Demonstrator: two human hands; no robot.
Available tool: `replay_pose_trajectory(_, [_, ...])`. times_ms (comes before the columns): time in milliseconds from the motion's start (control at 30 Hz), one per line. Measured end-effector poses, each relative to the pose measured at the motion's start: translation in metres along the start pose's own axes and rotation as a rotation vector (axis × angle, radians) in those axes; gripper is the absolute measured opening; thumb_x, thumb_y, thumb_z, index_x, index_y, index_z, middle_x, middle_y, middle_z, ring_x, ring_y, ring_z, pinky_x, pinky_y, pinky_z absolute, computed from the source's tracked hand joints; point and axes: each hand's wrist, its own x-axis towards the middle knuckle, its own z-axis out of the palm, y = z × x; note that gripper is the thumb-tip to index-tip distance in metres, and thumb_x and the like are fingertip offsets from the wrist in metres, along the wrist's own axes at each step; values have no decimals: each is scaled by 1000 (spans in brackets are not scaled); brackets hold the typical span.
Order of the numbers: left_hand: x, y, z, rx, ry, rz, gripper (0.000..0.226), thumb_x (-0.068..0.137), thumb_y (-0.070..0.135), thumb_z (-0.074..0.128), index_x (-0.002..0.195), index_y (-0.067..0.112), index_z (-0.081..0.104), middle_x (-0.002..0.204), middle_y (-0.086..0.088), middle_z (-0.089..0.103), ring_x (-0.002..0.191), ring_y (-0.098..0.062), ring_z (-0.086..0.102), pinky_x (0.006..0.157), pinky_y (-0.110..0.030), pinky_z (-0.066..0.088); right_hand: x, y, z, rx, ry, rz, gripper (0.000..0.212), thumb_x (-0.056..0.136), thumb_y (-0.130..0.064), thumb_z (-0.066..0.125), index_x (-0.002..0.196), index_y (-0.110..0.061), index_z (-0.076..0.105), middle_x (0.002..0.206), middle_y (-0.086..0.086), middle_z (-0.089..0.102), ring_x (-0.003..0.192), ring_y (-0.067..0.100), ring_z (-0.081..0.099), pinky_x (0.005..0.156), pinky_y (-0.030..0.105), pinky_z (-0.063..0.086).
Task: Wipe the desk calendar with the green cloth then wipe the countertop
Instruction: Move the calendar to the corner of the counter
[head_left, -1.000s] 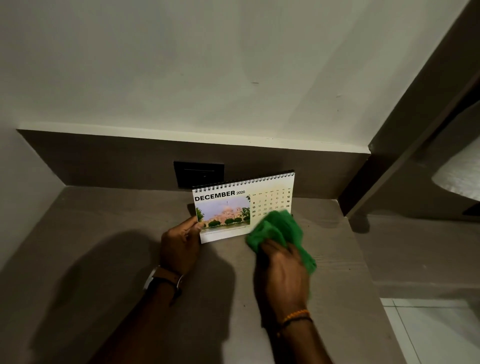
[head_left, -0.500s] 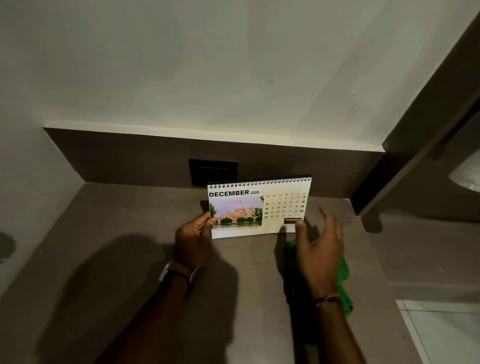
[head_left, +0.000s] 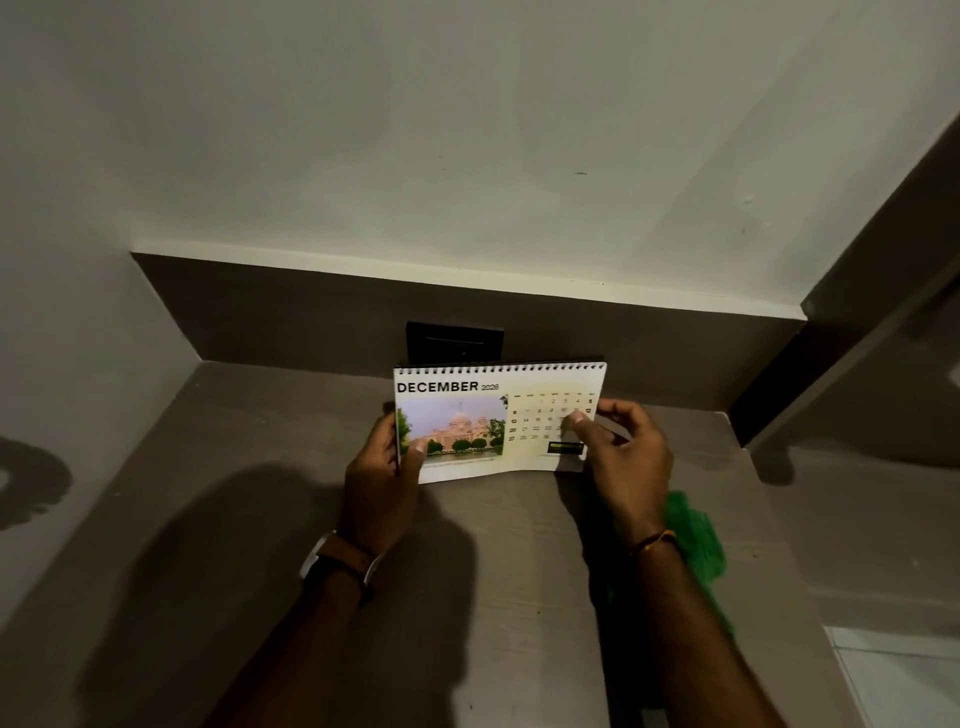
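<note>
Two hands on the desk calendar (head_left: 498, 421), one per side. Spiral-bound white card, glossy December page, building photo left, date grid right; stands on the countertop (head_left: 234, 519), a matte brown wood-grain slab. Left hand (head_left: 382, 478) pinches the left edge, thumb on the photo. Right hand (head_left: 623, 457) pinches the right edge, thumb over the dates, page corner slightly bowed. Green cloth (head_left: 696, 545), crumpled mesh-like fabric, lies loose on the countertop under the right wrist, not held. Dark switch plate (head_left: 454, 340) behind the calendar.
</note>
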Motion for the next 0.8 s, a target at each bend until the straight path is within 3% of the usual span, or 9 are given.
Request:
replay_pose_trajectory(167, [0, -18, -50, 62, 96, -59, 31, 92, 23, 60, 121, 23, 50, 112, 7, 65, 98, -3, 63, 78, -18, 51, -8, -19, 56, -3, -175, 2, 26, 84, -21, 82, 101, -21, 62, 96, -13, 74, 86, -5, 72, 74, 12, 56])
replay_pose_trajectory(300, [-1, -26, -92, 73, 115, -159, 26, 98, 27, 48, 123, 21, 46, 118, -2, 63, 101, -18, 63, 78, -32, 51, -19, -30, 106, -45, -301, -32, 26, 88, -18, 78, 104, -19, 57, 100, -12, 69, 78, -15, 63, 65, 0, 48])
replay_pose_trajectory(567, [-6, -41, -144, 240, 232, -230, 32, 101, 20, 37, 130, 6, 41, 122, -12, 59, 93, -19, 54, 64, -22, 38, -38, -45, 172, -57, -394, -80, 22, 93, -12, 72, 105, -16, 54, 115, 3, 74, 88, 2, 66, 65, 0, 48])
replay_pose_trajectory(700, [-4, -49, -159, 256, 260, -323, 31, 101, 22, 36, 129, 9, 40, 124, -14, 58, 100, -30, 57, 83, -46, 48, -46, -51, 192, -52, -461, -63, 23, 95, -10, 69, 108, -16, 51, 122, 7, 72, 105, 15, 69, 75, 8, 52])
replay_pose_trajectory(800, [-2, -53, -167, 308, 276, -357, 27, 101, 23, 35, 124, 8, 41, 116, -15, 59, 90, -27, 56, 78, -41, 46, -52, -54, 203, -48, -511, -43, 25, 96, -8, 67, 112, -16, 49, 127, 8, 69, 112, 18, 67, 69, 3, 51])
